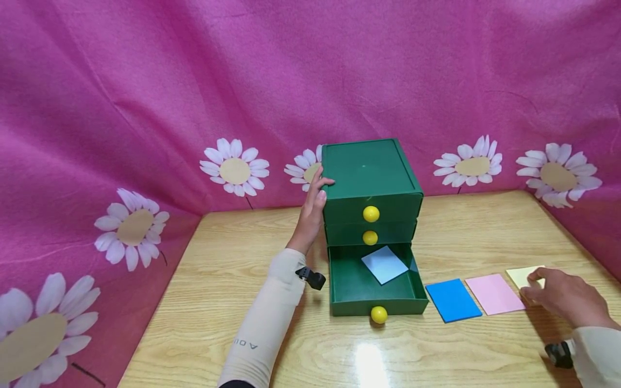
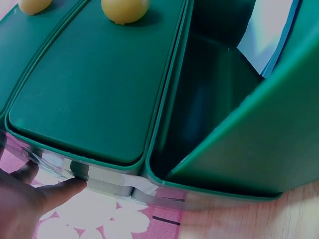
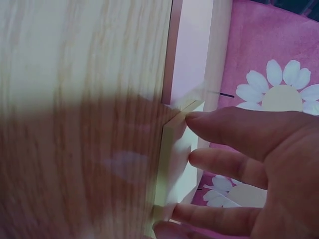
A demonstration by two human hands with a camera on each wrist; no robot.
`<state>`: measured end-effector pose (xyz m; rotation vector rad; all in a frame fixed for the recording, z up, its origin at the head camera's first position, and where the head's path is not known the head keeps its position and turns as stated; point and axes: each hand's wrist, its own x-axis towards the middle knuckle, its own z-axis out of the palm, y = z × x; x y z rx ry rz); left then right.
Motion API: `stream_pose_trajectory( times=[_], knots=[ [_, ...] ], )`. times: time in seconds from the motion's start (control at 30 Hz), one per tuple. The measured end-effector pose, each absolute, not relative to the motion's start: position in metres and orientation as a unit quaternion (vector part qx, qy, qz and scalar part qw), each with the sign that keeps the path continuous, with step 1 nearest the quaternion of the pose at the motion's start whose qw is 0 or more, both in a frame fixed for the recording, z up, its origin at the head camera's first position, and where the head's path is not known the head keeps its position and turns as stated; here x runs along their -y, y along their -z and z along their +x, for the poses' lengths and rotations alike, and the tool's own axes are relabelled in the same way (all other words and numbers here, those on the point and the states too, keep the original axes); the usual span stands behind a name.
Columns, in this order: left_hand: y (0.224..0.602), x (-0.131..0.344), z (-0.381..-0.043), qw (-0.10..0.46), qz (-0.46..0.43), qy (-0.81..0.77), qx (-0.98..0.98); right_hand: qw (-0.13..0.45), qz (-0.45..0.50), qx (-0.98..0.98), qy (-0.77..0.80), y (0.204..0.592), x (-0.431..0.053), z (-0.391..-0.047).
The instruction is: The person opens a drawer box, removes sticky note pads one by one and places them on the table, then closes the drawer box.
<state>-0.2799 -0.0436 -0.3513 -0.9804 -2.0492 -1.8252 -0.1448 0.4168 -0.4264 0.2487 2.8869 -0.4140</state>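
A green drawer unit (image 1: 372, 172) with round yellow knobs (image 1: 371, 214) stands on the table, its bottom drawer (image 1: 349, 285) pulled out. Inside that drawer lies a light blue sticky note pad (image 1: 385, 264), also seen in the left wrist view (image 2: 266, 37). My left hand (image 1: 312, 213) rests against the unit's left side, fingertips at its top edge. On the right, my right hand (image 1: 570, 296) is over a pale yellow sticky note pad (image 1: 521, 276). In the right wrist view, the thumb and spread fingertips touch the yellow pad (image 3: 182, 164), which lies on the table.
Between the drawer and my right hand lie a blue sticky note pad (image 1: 454, 300) and a pink one (image 1: 495, 293). A magenta cloth (image 1: 378, 70) with white daisies hangs behind and beside the wooden table (image 1: 242, 253).
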Motion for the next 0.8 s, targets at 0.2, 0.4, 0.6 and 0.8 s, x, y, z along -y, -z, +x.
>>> stream_pose_trajectory(
  times=[0.2, 0.4, 0.6, 0.8],
  knots=[
    [0.3509, 0.044, -0.2794, 0.116, -0.334, 0.619, 0.701, 0.105, 0.096, -0.979, 0.144, 0.4272, -0.4149, -0.1443],
    [0.348, 0.0442, -0.2789, 0.123, -0.333, 0.614, 0.705, 0.105, 0.101, -0.978, 0.147, 0.4279, -0.4144, -0.1442],
    [0.3481, 0.0439, -0.2792, 0.131, -0.334, 0.609, 0.707, 0.11, 0.085, -0.98, 0.146, 0.4257, -0.4163, -0.142],
    [0.3511, 0.0447, -0.2812, 0.132, -0.342, 0.609, 0.703, 0.051, 0.073, -0.987, 0.133, 0.429, -0.4188, -0.1385]
  ],
)
